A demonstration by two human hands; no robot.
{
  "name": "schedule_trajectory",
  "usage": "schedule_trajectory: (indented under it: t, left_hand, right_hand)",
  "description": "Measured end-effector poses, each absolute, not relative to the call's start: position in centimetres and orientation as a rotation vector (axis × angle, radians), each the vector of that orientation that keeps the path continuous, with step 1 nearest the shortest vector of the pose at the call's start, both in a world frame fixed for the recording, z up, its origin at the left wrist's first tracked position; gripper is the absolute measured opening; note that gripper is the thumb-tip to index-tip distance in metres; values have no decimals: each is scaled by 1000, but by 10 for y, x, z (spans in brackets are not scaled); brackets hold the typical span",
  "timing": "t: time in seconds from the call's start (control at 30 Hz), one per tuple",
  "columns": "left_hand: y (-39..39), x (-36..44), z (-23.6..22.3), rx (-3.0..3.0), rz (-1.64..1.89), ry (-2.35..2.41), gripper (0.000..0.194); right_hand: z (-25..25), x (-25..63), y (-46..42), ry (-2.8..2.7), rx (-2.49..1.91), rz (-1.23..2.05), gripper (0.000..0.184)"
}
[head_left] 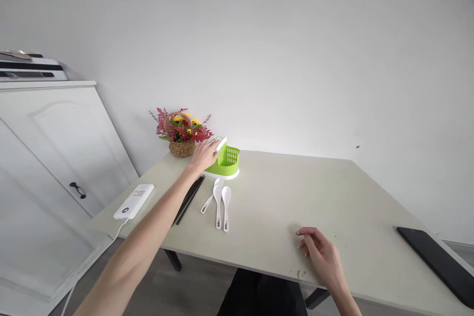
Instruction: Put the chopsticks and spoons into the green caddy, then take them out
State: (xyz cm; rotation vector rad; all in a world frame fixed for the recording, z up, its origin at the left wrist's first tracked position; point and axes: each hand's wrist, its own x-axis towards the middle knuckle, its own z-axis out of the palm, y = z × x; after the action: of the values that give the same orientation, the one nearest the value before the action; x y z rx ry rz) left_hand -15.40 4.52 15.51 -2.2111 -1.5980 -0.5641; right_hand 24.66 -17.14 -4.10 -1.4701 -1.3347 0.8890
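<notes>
And there's your L hand [205, 154] way out front, fingers draped over the white top piece [221, 144] of the green caddy [222, 170], thumb down its near side; fingers partly bent, but can't tell from here whether you've a firm grip or it's just resting. The caddy's upright toward the back of the table [281, 192], L of ctr, w/ its slotted basket section facing R. Your R hand [322, 256] is over by the front edge, half curled, a gap btwn thumb & index, nothing visible in it. Just in front of the caddy: 3 white spoons [226, 197], bowls away from you, the L one slanted w/ its bowl partly under the middle one's. Black chopsticks [190, 200] lie bunched to their L, partly behind your forearm. Flower basket [181, 149] sits back L, nr the wall; white power bank [134, 201] w/ cable front L; black phone-like slab [437, 264] far R.
</notes>
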Motion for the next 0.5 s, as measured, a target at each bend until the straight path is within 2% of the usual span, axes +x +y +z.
schedule_trajectory:
  t: [0.13,0.23,0.5]
  left_hand:
    - [6,-135,148,-2182,-768,-1467,58]
    - [-44,-106,126,-2238,-1015,-1326,60]
    - [-165,-55,49,-2967,-1311,-1243,32]
  right_hand:
    - [-42,247,-172,-1336,-1483,863,41]
    - [-44,248,-172,-1341,-1486,848,40]
    - [-44,249,-173,-1338,-1501,851,36]
